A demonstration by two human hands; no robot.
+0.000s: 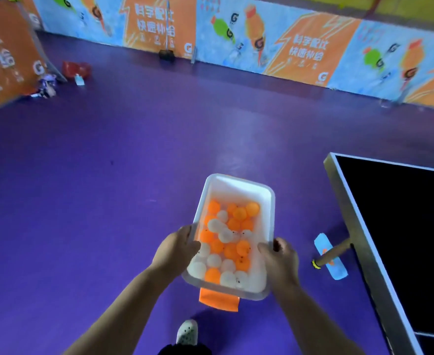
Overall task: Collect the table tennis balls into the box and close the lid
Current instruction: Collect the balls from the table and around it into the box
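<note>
A clear plastic box [239, 184] is held in the air above the purple floor, with no lid on it. Inside lie several orange and white table tennis balls [230, 242]. My left hand [178, 247] grips the box's left rim, thumb over the edge. My right hand [281, 256] grips the right rim the same way. An orange clip flap [219, 301] hangs from the box's near end. No lid is in view.
The corner of a dark table tennis table [390, 226] stands at the right, with its leg and a light blue pad [329, 256] on the floor beneath. Printed barriers [236, 34] line the back. A red bag [76, 67] and small items lie far left. My shoe [187, 331] shows below.
</note>
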